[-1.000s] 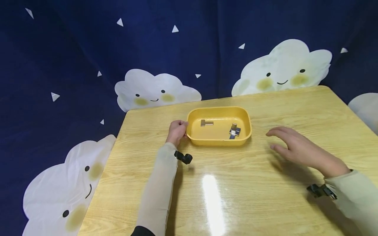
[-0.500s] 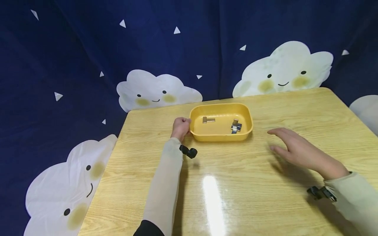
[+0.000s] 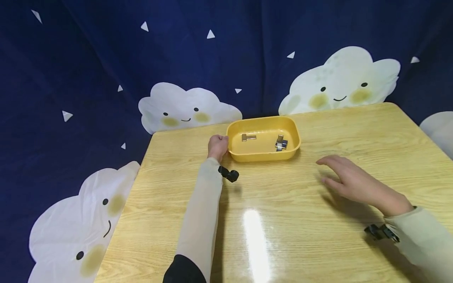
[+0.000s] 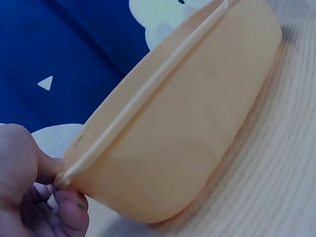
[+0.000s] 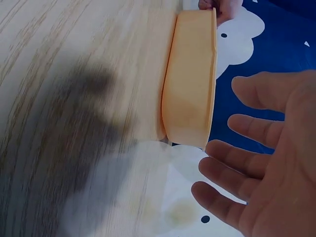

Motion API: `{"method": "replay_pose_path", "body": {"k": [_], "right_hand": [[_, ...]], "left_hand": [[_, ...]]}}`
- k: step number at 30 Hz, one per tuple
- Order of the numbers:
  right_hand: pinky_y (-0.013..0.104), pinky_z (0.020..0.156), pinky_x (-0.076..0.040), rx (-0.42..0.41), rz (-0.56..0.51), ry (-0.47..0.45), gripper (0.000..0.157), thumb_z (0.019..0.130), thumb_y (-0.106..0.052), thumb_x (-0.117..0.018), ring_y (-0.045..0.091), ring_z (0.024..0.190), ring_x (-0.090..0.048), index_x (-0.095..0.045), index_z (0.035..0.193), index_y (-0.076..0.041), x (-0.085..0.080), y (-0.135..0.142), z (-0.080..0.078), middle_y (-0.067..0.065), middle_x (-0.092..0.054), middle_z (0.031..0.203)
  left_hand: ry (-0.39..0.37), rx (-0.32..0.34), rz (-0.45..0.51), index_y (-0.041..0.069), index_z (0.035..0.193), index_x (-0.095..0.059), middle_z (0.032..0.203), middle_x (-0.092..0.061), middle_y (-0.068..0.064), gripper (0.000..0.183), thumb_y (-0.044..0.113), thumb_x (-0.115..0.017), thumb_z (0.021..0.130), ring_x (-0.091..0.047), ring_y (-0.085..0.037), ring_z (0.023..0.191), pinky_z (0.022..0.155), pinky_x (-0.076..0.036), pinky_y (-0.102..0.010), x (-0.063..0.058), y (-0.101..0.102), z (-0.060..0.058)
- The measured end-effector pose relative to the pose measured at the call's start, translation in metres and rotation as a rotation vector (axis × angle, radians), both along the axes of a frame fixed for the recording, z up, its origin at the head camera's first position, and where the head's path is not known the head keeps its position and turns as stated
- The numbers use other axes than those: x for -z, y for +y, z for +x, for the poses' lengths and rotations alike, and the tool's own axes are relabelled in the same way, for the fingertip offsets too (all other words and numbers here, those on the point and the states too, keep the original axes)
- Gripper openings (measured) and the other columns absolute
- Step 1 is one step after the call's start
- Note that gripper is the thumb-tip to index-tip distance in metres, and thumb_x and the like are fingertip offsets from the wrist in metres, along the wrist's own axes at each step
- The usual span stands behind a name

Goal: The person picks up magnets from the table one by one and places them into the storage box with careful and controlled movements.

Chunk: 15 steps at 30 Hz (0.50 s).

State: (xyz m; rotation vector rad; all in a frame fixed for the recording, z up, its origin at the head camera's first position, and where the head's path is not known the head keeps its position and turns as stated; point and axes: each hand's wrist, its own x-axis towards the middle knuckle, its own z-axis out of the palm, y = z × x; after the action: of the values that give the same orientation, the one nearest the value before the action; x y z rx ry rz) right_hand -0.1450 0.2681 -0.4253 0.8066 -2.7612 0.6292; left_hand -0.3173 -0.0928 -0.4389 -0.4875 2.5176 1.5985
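Note:
A yellow plastic basin point(image 3: 263, 157), rectangular with rounded corners, stands on the table near its far edge. My left hand point(image 3: 217, 147) pinches the rim at its left end; in the left wrist view the thumb point(image 4: 48, 168) lies over the rim with curled fingers below. Inside the basin lie a small T-shaped metal piece point(image 3: 249, 137) at the left and a little cluster of shiny metal pieces point(image 3: 281, 144) at the right. To the right of the basin, my right hand point(image 3: 354, 182) hovers over the table, fingers spread and holding nothing.
The light wooden table point(image 3: 283, 220) ends just behind the basin, at a dark blue curtain point(image 3: 198, 43) printed with smiling clouds. A bright light reflection point(image 3: 256, 243) shows on the tabletop. Black wrist cameras sit on both sleeves.
The basin has slid away toward the table's far edge, with my left hand moving along on its rim. My right hand has stayed almost in place.

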Motion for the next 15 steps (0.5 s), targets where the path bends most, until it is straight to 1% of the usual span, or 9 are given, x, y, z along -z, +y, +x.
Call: {"method": "replay_pose_path", "body": {"k": [4,7,10,12,15], "right_hand": [[0.057,0.095,-0.046,0.005,0.019,-0.001,0.043,0.088,-0.012,-0.074,0.041,0.118,-0.055,-0.058,0.125,0.001,0.000,-0.001,0.000,0.023,-0.060,0.126],[0.058,0.094,-0.046,0.019,0.035,0.005,0.043,0.087,-0.012,-0.074,0.042,0.118,-0.055,-0.058,0.125,0.001,0.000,0.000,0.002,0.024,-0.059,0.127],[0.058,0.095,-0.045,0.039,0.044,-0.004,0.044,0.088,-0.013,-0.074,0.044,0.120,-0.053,-0.058,0.126,0.001,-0.001,0.004,0.006,0.025,-0.057,0.130],[0.059,0.096,-0.044,0.051,0.046,-0.017,0.045,0.089,-0.013,-0.073,0.044,0.121,-0.052,-0.057,0.128,0.000,-0.002,0.006,0.007,0.025,-0.056,0.132],[0.059,0.096,-0.044,0.054,0.050,-0.021,0.045,0.089,-0.013,-0.073,0.044,0.122,-0.051,-0.057,0.129,0.000,-0.003,0.007,0.007,0.025,-0.055,0.133]], "left_hand": [[-0.014,-0.023,-0.039,0.013,0.063,-0.040,0.062,-0.043,0.000,0.043,0.025,-0.051,0.103,-0.044,-0.014,0.054,0.050,-0.038,-0.024,-0.001,0.001,-0.010],[-0.022,-0.035,-0.032,0.013,0.065,-0.043,0.064,-0.044,0.000,0.040,0.025,-0.051,0.103,-0.047,-0.014,0.058,0.053,-0.040,-0.024,-0.001,0.002,-0.017],[-0.012,-0.045,0.010,0.013,0.067,-0.045,0.065,-0.045,0.000,0.037,0.023,-0.050,0.103,-0.048,-0.014,0.059,0.057,-0.043,-0.025,-0.002,0.003,-0.025],[-0.002,-0.065,0.053,0.013,0.067,-0.045,0.066,-0.046,0.000,0.037,0.022,-0.051,0.102,-0.048,-0.013,0.057,0.059,-0.045,-0.027,-0.002,0.002,-0.029],[-0.005,-0.102,0.099,0.013,0.066,-0.043,0.066,-0.044,0.000,0.038,0.022,-0.052,0.102,-0.045,-0.012,0.054,0.060,-0.045,-0.029,-0.001,0.000,-0.035]]}}
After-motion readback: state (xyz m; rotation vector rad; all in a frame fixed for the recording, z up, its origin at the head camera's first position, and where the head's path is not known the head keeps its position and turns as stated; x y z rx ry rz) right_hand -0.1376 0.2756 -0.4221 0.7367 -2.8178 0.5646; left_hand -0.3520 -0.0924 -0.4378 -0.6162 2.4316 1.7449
